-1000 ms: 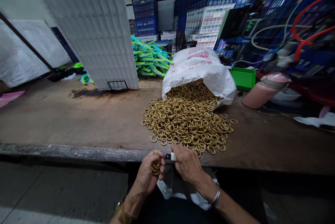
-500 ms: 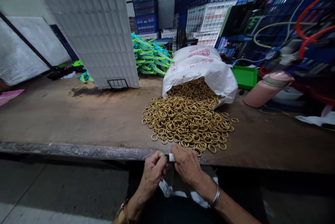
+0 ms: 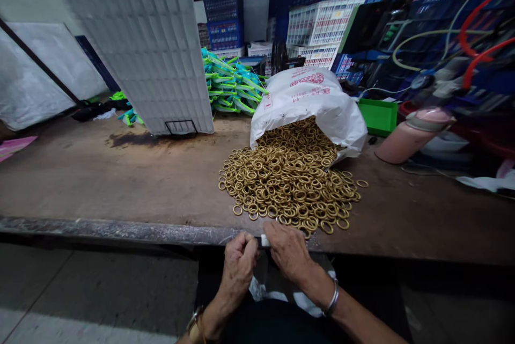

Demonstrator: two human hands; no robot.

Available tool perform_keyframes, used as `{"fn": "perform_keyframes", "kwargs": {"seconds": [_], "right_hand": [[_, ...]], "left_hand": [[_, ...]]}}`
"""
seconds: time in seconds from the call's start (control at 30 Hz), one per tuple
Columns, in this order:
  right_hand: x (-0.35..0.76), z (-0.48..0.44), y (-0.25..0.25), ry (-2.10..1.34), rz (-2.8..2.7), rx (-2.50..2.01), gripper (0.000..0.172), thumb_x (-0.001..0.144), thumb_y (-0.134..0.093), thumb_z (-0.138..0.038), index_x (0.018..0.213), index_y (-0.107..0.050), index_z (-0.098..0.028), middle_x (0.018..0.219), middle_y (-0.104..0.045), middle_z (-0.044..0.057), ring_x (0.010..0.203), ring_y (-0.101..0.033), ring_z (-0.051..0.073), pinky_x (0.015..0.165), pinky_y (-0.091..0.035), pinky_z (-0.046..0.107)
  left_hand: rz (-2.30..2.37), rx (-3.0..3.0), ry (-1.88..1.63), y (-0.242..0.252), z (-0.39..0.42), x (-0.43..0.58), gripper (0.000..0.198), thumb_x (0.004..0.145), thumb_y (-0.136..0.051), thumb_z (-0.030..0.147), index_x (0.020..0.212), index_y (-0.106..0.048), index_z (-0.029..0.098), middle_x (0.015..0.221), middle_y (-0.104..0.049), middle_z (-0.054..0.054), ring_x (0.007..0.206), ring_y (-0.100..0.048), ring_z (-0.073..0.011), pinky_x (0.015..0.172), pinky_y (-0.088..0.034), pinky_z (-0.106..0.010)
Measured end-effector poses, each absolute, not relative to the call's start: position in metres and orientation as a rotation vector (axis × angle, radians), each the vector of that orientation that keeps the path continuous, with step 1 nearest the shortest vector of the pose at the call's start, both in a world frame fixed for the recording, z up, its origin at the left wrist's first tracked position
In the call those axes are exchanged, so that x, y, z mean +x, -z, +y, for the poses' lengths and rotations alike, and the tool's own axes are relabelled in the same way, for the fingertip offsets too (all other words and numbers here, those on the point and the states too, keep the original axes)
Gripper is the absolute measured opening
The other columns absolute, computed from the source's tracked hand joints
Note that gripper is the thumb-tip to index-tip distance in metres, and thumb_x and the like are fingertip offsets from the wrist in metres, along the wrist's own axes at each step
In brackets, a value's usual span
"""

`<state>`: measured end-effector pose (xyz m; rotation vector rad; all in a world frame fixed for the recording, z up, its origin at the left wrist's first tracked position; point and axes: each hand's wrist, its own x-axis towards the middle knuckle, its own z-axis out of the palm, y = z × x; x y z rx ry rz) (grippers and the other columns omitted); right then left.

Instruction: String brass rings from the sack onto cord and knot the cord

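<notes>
At the near edge of the workbench (image 3: 120,183), our left hand (image 3: 239,263) is fisted, contents unseen, and our right hand (image 3: 287,253) pinches a small white piece (image 3: 264,240), which could slip floorward.

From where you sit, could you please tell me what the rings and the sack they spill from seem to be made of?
The rings look like metal, perhaps brass: dull gold sheen, thin rigid hoops. The sack looks like woven plastic: white, creased, with red print.
</notes>
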<state>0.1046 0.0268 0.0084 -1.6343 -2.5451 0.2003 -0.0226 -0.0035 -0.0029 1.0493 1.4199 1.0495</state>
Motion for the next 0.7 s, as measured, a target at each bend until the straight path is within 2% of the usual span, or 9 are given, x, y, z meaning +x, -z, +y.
{"fn": "perform_keyframes", "kwargs": {"seconds": [0.5, 0.7], "right_hand": [[0.106, 0.028, -0.011, -0.244, -2.528, -1.676, 0.022, 0.075, -0.041, -0.003, 0.082, -0.054, -0.019, 0.081, -0.064, 0.004, 0.072, -0.058, 0.016, 0.058, -0.027, 0.026], [0.118, 0.029, 0.002, -0.442, -2.441, -1.688, 0.03, 0.068, -0.04, -0.003, 0.089, -0.054, -0.019, 0.083, -0.065, 0.003, 0.073, -0.059, 0.015, 0.06, -0.03, 0.024]], "left_hand": [[1.385, 0.908, -1.002, -0.009, -0.001, -0.027, 0.028, 0.074, -0.052, 0.037, 0.055, -0.044, 0.018, 0.043, -0.04, 0.007, 0.038, -0.031, -0.0053, 0.039, -0.023, -0.018], [1.185, 0.717, -0.992, 0.002, -0.008, -0.037, 0.033, 0.074, -0.054, 0.049, 0.073, -0.053, 0.016, 0.052, -0.043, 0.007, 0.038, -0.03, -0.0032, 0.035, -0.02, -0.016]]}}
